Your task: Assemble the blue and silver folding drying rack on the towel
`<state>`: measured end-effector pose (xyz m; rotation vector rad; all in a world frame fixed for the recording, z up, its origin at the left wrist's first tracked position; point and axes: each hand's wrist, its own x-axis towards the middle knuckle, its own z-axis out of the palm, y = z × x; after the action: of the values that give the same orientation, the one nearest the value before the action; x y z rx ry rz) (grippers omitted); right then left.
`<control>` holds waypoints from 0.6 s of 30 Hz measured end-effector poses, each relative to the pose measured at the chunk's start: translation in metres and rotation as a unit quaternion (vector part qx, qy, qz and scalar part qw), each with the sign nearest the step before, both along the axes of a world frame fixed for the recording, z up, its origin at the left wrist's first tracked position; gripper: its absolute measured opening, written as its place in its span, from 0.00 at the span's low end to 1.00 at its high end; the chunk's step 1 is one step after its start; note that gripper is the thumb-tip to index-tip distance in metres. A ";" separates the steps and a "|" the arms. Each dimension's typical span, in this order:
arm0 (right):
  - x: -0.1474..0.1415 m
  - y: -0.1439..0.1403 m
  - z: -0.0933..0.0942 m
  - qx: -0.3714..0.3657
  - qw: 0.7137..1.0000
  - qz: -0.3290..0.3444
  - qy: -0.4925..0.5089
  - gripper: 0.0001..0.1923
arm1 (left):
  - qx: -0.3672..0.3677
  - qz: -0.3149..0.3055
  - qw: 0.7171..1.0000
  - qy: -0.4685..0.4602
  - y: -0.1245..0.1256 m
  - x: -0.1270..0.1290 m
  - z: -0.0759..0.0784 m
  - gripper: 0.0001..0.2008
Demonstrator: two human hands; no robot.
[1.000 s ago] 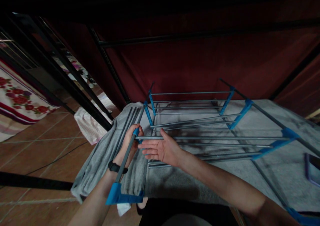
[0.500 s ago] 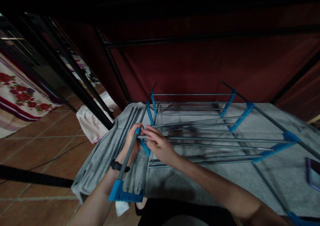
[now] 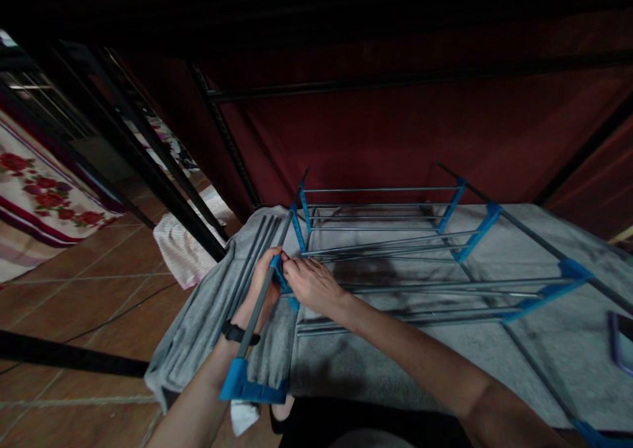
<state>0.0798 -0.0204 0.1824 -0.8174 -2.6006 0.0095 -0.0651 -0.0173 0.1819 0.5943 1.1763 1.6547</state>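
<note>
Now the view looks down on a grey cloth (image 3: pixel 395 369) spread over a raised surface in a dim room, with a dark red curtain (image 3: pixel 395 131) behind it and terracotta floor tiles (image 3: pixel 74 303) to the left. On the cloth lies a partly built rack (image 3: pixel 395 256) of thin grey metal rods joined by blue plastic brackets.

Along the rack's left side runs a grey side rail (image 3: pixel 257 309), ending near the viewer in a blue corner foot (image 3: pixel 240 382). The left hand (image 3: pixel 262 283), with a dark band (image 3: pixel 238 333) at the wrist, wraps around this rail just below a small blue connector (image 3: pixel 283 278).

A second ago the right hand (image 3: pixel 309 284) lay open and palm up beside a loose cross rod (image 3: pixel 445 283). Half a second ago it had turned over and reached the connector. At this moment it has closed in tighter, its fingers (image 3: pixel 293 270) pressed together and pinching the connector where the rod's end meets it, touching the left hand's fingertips. The rod has dropped slightly and appears to sit closer into the connector, so the joint seems to be in the middle of being pushed together; whether it is fully seated cannot be told.

Far right, a dark phone (image 3: pixel 624 342) lies on the cloth.
</note>
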 end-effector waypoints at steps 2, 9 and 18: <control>0.006 -0.004 -0.002 -0.021 1.000 0.011 -0.011 0.15 | 0.002 -0.030 0.999 0.016 0.000 -0.001 -0.001 0.11; 0.012 -0.012 -0.006 -0.038 0.991 0.073 -0.104 0.13 | 0.013 -0.068 0.996 0.065 -0.005 -0.003 0.000 0.12; 0.009 0.005 0.018 -0.055 0.990 0.064 -0.111 0.14 | 0.004 -0.044 0.993 0.108 -0.002 -0.006 -0.002 0.16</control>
<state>0.0884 -0.0158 0.2003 -0.7248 -2.8811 0.1051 -0.0708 -0.0189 0.1800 0.8350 1.2796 1.5501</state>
